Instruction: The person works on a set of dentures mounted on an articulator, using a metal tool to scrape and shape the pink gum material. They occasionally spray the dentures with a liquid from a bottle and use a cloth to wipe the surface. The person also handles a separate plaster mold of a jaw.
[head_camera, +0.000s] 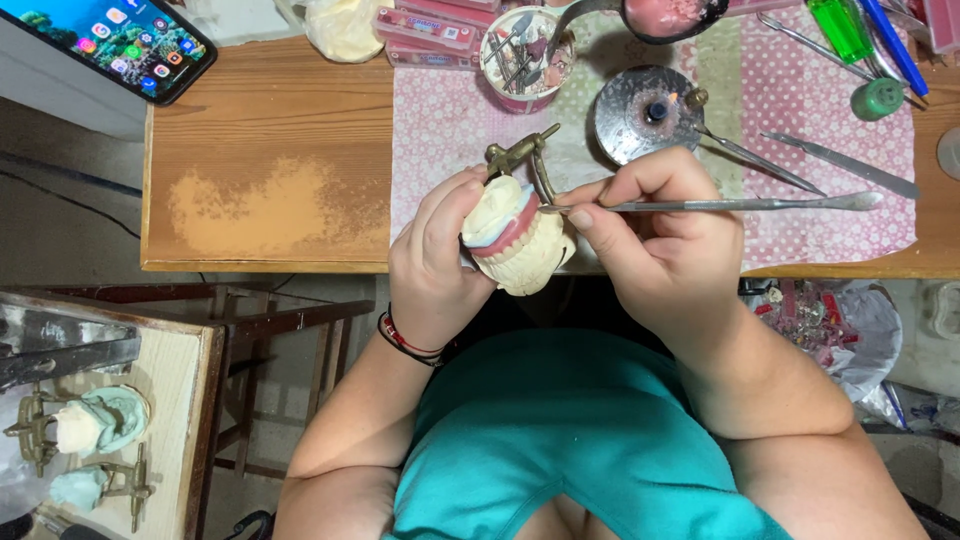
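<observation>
My left hand (440, 260) grips a cream plaster dental model (520, 250) with a pink wax rim, mounted on a brass articulator (520, 155). I hold it just above the near edge of the wooden table (270, 130). My right hand (655, 245) pinches a long thin metal wax spatula (760, 204), its tip touching the model's right side at the wax rim. The spatula's handle points right, over the pink dotted cloth (830, 130).
On the cloth stand a round metal burner dish (645, 115), a cup of tools (522, 55), loose metal instruments (840, 165) and pink wax boxes (430, 30). A phone (120, 40) lies far left. Two more models on articulators (90, 430) sit on a low stand at left.
</observation>
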